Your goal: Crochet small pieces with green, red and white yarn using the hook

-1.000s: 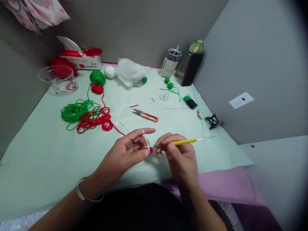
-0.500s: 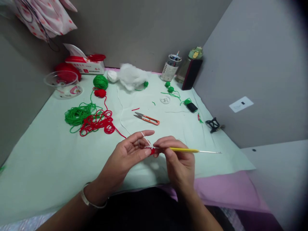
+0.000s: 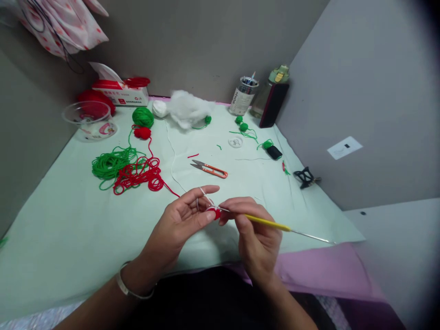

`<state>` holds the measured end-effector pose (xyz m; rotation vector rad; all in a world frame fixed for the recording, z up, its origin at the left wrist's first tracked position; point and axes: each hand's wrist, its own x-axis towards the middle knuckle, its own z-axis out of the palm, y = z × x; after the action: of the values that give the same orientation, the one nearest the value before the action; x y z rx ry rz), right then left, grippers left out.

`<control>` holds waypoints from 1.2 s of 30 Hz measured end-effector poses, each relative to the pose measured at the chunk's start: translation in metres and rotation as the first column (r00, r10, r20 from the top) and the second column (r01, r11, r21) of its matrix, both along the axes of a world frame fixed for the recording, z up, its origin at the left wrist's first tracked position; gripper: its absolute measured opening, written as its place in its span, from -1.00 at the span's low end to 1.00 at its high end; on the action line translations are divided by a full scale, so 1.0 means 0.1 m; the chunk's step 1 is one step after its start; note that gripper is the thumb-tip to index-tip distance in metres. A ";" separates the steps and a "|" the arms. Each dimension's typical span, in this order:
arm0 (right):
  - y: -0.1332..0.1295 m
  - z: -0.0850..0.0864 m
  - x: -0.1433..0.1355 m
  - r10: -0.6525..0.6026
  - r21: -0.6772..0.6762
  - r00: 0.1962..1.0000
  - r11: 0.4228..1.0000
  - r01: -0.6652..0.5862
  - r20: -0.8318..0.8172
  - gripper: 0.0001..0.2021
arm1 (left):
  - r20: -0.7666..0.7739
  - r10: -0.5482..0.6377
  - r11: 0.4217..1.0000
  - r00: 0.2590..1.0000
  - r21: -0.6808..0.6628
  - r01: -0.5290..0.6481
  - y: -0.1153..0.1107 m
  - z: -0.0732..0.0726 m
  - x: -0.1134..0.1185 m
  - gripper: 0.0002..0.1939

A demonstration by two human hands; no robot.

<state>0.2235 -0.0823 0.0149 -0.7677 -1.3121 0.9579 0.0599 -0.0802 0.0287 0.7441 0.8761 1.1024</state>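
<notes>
My left hand (image 3: 184, 215) pinches a small red and white crochet piece (image 3: 216, 212) between thumb and fingers. White yarn (image 3: 206, 196) loops over its raised index finger and runs down to the piece. In my right hand (image 3: 257, 233) is a yellow-handled crochet hook (image 3: 268, 222), held like a pencil. The hook's thin left tip meets the top of the piece; its other metal end points out to the lower right. My fingertips partly hide the stitches. Orange-handled thread snips (image 3: 210, 169) lie beyond my hands.
Loose green yarn (image 3: 112, 164) and red yarn (image 3: 139, 176) lie tangled at left, near a green yarn ball (image 3: 143, 118). White stuffing (image 3: 189, 110), a pen jar (image 3: 242, 97), a bottle (image 3: 263, 98) and a phone (image 3: 274, 105) stand along the back. A black clip-like object (image 3: 305, 178) is at right.
The crochet hook has tilted, its right end swinging downward and further right. My right hand has turned slightly with it; my left hand keeps nearly the same place.
</notes>
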 end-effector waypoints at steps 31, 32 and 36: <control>-0.10 -0.02 0.00 -0.054 0.090 0.995 0.995 0.047 0.079 -0.74 | -0.071 0.074 0.995 0.995 0.066 -0.069 -0.04 0.01 0.00 -0.61; -0.09 -0.02 -0.01 -0.048 0.075 0.998 0.996 0.044 0.051 -0.76 | -0.069 0.071 0.996 0.995 0.067 -0.066 -0.04 0.02 0.00 -0.60; -0.07 0.00 -0.03 -0.022 0.046 0.999 0.999 0.024 -0.033 -0.78 | -0.069 0.077 0.995 0.995 0.074 -0.072 -0.05 0.02 -0.02 -0.62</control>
<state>0.2210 -0.0896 0.0154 -0.7274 -1.2902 0.9150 0.0583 -0.0849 0.0305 0.8194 0.9358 1.1842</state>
